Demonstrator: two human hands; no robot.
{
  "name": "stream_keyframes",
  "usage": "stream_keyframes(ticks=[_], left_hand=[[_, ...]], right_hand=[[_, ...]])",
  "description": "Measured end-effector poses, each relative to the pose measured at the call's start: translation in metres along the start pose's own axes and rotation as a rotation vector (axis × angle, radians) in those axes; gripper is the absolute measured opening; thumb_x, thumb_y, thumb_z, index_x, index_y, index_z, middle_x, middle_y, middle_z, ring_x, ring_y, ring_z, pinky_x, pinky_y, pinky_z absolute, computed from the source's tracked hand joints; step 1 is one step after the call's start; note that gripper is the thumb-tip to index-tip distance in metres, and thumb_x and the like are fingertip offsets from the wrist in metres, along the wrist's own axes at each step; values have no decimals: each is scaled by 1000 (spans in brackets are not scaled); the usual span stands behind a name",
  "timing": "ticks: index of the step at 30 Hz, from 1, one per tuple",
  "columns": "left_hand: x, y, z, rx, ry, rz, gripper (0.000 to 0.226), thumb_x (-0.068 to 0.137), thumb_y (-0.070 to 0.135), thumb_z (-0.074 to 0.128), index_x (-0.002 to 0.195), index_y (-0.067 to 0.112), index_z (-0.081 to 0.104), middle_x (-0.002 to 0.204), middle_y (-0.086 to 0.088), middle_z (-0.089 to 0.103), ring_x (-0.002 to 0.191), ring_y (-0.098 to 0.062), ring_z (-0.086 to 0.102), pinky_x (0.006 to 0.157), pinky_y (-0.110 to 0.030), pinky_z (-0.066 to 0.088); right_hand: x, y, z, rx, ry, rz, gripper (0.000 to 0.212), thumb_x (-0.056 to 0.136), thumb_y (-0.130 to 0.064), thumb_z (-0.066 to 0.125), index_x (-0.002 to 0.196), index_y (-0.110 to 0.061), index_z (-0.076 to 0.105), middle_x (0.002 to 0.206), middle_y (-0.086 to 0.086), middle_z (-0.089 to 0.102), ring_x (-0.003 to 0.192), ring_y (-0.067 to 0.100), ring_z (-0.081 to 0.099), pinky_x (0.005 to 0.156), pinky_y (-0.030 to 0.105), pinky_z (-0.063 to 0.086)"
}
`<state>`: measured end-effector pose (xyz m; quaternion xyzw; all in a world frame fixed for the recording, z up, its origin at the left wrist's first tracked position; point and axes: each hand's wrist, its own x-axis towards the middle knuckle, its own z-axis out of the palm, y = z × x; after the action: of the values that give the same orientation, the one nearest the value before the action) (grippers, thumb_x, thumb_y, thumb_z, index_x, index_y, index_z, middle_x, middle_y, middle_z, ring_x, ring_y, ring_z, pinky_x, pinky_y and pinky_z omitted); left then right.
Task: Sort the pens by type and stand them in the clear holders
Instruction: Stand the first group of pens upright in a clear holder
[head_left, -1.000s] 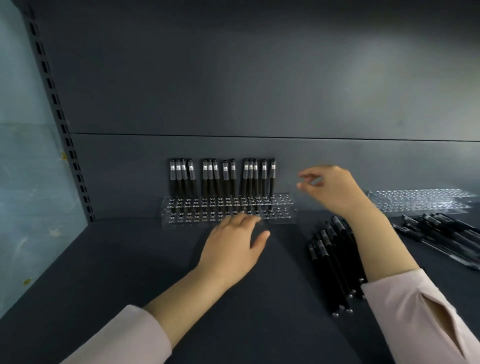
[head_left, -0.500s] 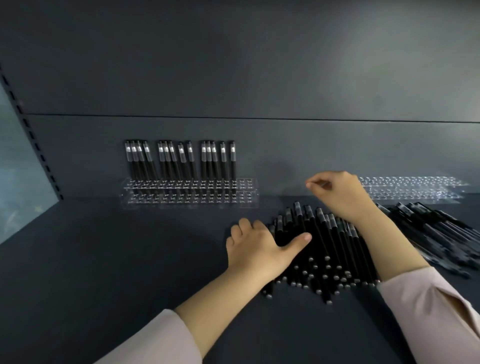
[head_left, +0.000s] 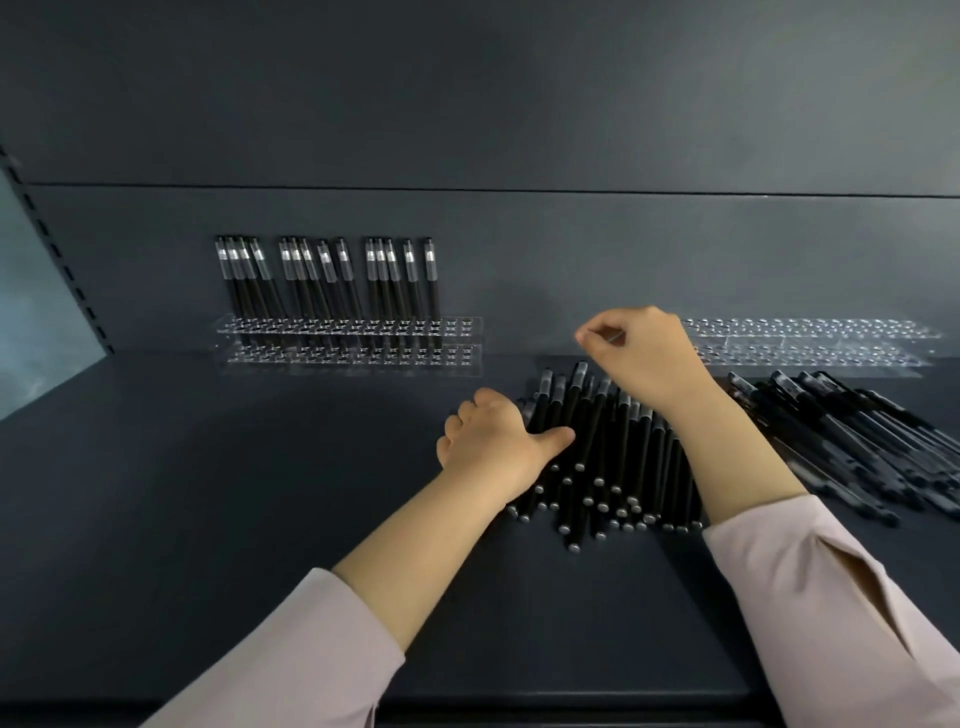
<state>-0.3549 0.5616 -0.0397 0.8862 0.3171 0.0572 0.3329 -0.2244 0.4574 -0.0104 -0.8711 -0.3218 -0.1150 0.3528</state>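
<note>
The left hand (head_left: 493, 441) lies at the left edge of a heap of black pens (head_left: 608, 467), fingers curled down and thumb stretched over them; I cannot tell if it grips one. The right hand (head_left: 644, 353) hangs above the heap's far end, thumb tip against forefinger, with nothing visible between. Further left a clear holder (head_left: 348, 358) has upright pens (head_left: 322, 280) standing in groups, and a second clear holder (head_left: 810, 338) sits behind another pen heap (head_left: 852, 441).
</note>
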Motion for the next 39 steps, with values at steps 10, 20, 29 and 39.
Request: stream_keyframes(ticks=[10, 20, 29, 39], left_hand=[[-4, -7, -2, -190, 4, 64, 49, 88, 40, 68, 125, 14, 48, 95, 8, 54, 81, -11, 56, 71, -28, 49], [5, -23, -23, -497, 7, 52, 12, 97, 23, 58, 104, 13, 59, 96, -1, 69, 74, -8, 70, 72, -30, 55], [3, -29, -49, -844, -111, 218, 10, 95, 20, 62, 97, 13, 69, 83, 5, 76, 64, -6, 68, 54, -18, 51], [39, -62, -98, -948, -46, 185, 12, 96, 24, 61, 104, 16, 65, 86, 5, 77, 59, -10, 68, 45, -19, 47]], right_hand=[[-1, -6, 2, 65, -7, 15, 16, 91, -27, 59, 88, -20, 72, 87, -4, 71, 85, 14, 64, 81, 29, 51], [-6, -12, 3, 169, -26, 15, 16, 92, -26, 60, 100, -19, 72, 93, -6, 69, 81, 3, 58, 81, 20, 45], [-8, -47, 19, 874, -97, 151, 12, 90, -18, 66, 100, -13, 70, 85, 2, 69, 68, 8, 66, 61, 19, 52], [25, -87, 29, 1076, 163, 327, 13, 86, 2, 65, 92, -10, 65, 81, 8, 66, 57, 11, 59, 68, 25, 54]])
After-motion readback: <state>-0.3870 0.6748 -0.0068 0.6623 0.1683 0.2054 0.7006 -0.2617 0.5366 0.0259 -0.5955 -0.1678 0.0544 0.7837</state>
